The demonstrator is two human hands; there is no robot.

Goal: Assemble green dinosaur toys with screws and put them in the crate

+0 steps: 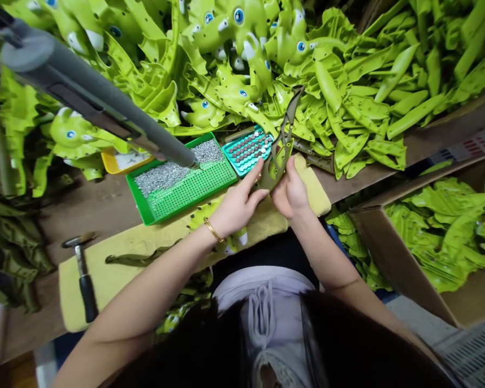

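Note:
My left hand [239,203] and my right hand [291,189] are both closed on a curved plastic toy part [278,161], olive outside with lime green along its inner side. The part stands tilted above the yellow mat [117,285], and its thin olive tip points up and away. Just beyond my left hand lies a teal tray [241,171] with rows of small round metallic pieces. A lime green toy piece with dark spots [204,215] rests on the mat, partly hidden by my left forearm and hand.
A grey power screwdriver [117,108] hangs over a green basket [181,196] of screws. At left, a hammer [84,285] and an olive strip [139,260] lie on the mat. Lime green toy parts [242,70] pile up behind. A cardboard box [400,258] of parts stands right.

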